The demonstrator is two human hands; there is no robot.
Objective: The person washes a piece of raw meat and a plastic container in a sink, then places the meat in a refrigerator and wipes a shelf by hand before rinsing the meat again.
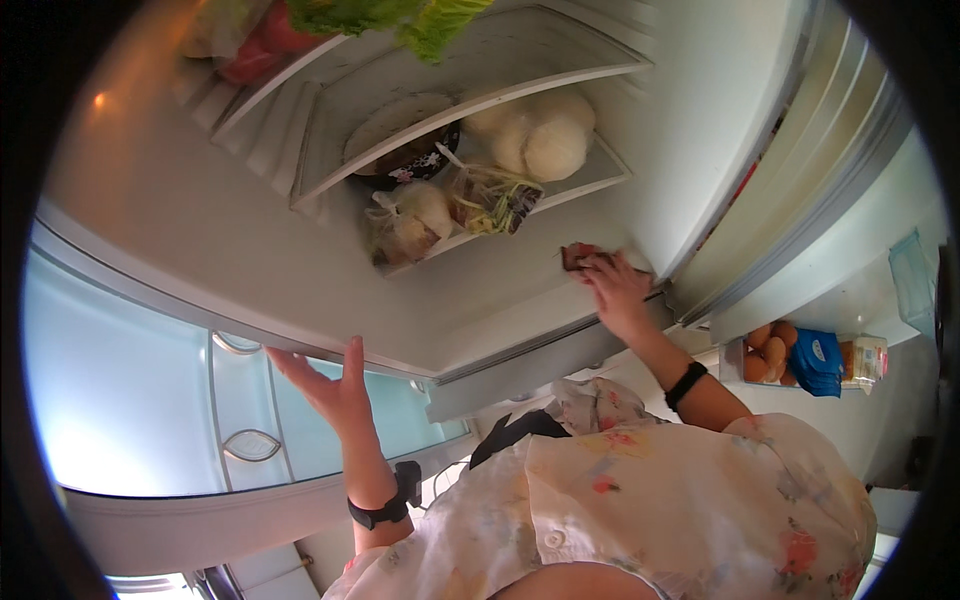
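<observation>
My left hand [322, 382] has its thumb and fingers apart at the outer edge of the refrigerator compartment [390, 330] and holds nothing. My right hand [615, 289] is on a crumpled, red-brown cloth-like thing [577, 256] against the compartment's floor, near the front right corner; its fingers partly cover it, and whether it is a cloth or a packet is unclear. Beyond my hands, a tied plastic bag with pale food [412, 217] and a clear bag of green vegetables [499, 199] sit at the front of a glass shelf.
A dark patterned bowl [409, 169] and wrapped round white items [551, 142] stand deeper in the shelves. Leafy greens [435, 22] hang over an upper shelf [495, 97]. Eggs [769, 349] and blue packets [817, 360] fill a door bin on the right. A pale blue panel with handles [251, 444] lies left.
</observation>
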